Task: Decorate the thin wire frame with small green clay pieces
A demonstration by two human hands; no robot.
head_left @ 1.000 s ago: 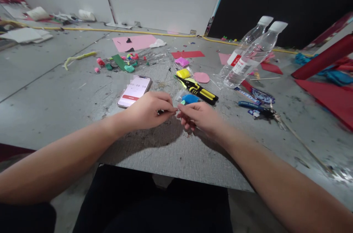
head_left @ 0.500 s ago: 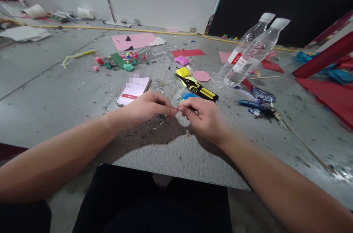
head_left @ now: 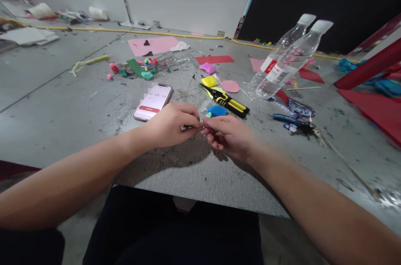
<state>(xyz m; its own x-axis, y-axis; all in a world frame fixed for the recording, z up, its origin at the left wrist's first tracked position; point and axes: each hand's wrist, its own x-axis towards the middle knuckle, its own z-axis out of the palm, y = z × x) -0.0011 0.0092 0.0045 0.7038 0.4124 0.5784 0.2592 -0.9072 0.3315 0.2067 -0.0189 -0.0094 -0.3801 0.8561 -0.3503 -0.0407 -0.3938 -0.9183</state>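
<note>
My left hand [head_left: 175, 126] and my right hand [head_left: 232, 134] meet fingertip to fingertip, low over the table's near edge. Both are closed in a pinch on something thin and small, mostly covered by the fingers. A bit of dark material shows between the left thumb and forefinger. Just beyond the right fingertips lie a blue lump of clay [head_left: 217, 110] and a small pale green piece [head_left: 208, 115]. Black and yellow pliers [head_left: 228, 102] rest behind the right hand. The phone [head_left: 152, 103], its screen showing a timer, lies beyond the left hand.
Two clear water bottles [head_left: 290, 58] stand at the back right. Keys [head_left: 308, 128] lie on the right. Yellow [head_left: 209, 81] and purple [head_left: 207, 67] clay packets, pink paper [head_left: 163, 43] and colourful scraps [head_left: 147, 75] lie farther back. A yellow cable [head_left: 156, 34] runs along the wall.
My right hand has turned, its lower fingers now showing more. A thin loop visible under my left hand is now hidden. More of the blue lump shows.
</note>
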